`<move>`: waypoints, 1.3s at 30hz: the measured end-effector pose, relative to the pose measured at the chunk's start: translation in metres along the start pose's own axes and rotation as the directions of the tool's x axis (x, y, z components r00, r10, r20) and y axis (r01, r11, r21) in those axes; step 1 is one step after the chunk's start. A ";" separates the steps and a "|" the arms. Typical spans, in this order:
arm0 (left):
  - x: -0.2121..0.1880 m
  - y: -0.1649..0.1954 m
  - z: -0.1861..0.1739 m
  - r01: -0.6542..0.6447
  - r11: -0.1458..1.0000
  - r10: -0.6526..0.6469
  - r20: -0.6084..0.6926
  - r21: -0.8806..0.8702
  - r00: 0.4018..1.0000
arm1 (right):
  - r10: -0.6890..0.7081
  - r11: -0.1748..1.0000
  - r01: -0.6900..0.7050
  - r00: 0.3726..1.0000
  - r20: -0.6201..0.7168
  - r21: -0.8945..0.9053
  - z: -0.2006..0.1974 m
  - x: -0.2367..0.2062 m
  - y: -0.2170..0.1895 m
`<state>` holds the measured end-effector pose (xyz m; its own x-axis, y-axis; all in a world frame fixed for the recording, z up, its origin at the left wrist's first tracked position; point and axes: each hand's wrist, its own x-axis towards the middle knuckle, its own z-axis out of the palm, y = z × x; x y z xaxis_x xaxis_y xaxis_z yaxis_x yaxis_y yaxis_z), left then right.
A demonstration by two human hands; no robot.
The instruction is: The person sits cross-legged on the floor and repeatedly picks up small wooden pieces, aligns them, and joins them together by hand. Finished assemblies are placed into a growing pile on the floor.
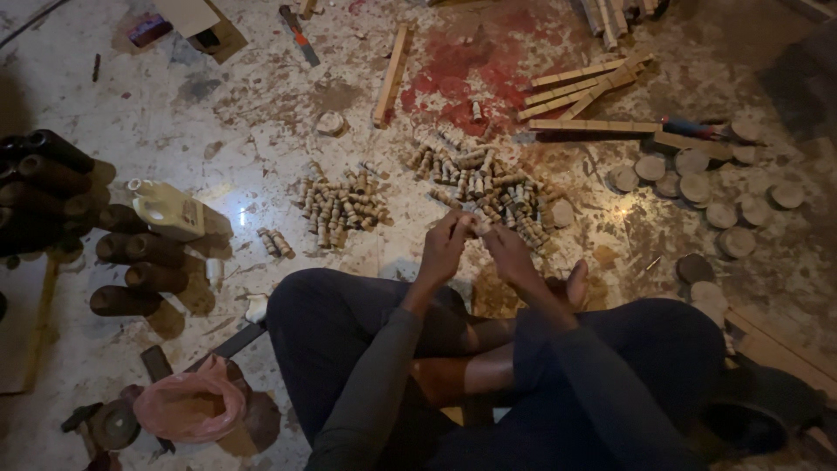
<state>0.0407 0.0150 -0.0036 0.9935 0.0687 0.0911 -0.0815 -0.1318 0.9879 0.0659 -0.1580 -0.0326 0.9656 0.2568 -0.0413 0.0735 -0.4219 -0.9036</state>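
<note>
From the head view, the left hand and the right hand are seen raised together above the crossed legs, fingertips meeting. A small pale wooden peg is pinched between them, held over the near edge of the larger pile of pegs on the floor. A second, smaller pile of pegs is spread to the left, well apart from the hands. Round wooden discs are scattered at the right, below a bundle of wooden sticks. Dark cylinders are stacked at the far left, and a pink plastic bag is set beside the left knee.
</note>
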 end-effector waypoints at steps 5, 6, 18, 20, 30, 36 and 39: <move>-0.002 -0.002 -0.002 0.017 0.998 -0.015 -0.033 0.059 0.999 | -0.072 0.986 0.071 0.997 -0.001 -0.150 -0.009 -0.009 -0.019; -0.001 -0.005 -0.003 0.045 0.997 -0.041 -0.067 0.066 0.997 | -0.148 0.965 0.143 0.989 -0.008 -0.218 -0.010 -0.011 -0.028; 0.002 -0.009 -0.002 -0.054 0.998 0.055 -0.023 0.040 0.998 | 0.043 0.992 -0.037 0.998 0.051 -0.121 -0.009 -0.005 -0.025; 0.002 -0.008 -0.001 -0.094 0.995 0.095 -0.018 0.041 0.995 | 0.018 0.999 -0.017 0.999 0.027 -0.044 -0.010 -0.004 -0.025; 0.001 -0.006 -0.003 0.075 0.995 -0.071 -0.060 0.065 0.996 | -0.235 0.952 0.219 0.971 -0.049 -0.215 -0.012 -0.012 -0.041; -0.002 0.002 0.001 -0.128 0.992 0.128 0.000 -0.016 0.992 | 0.292 0.956 -0.294 0.953 0.075 0.012 -0.011 -0.003 -0.023; -0.001 0.001 0.001 -0.081 0.988 0.090 -0.060 0.135 0.994 | -0.256 0.966 0.257 0.965 -0.054 0.015 -0.013 -0.005 -0.029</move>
<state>0.0397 0.0142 -0.0025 0.9755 0.1163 0.1868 -0.1501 -0.2693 0.9513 0.0624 -0.1577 -0.0005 0.9267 0.3086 0.2144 0.3153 -0.3284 -0.8903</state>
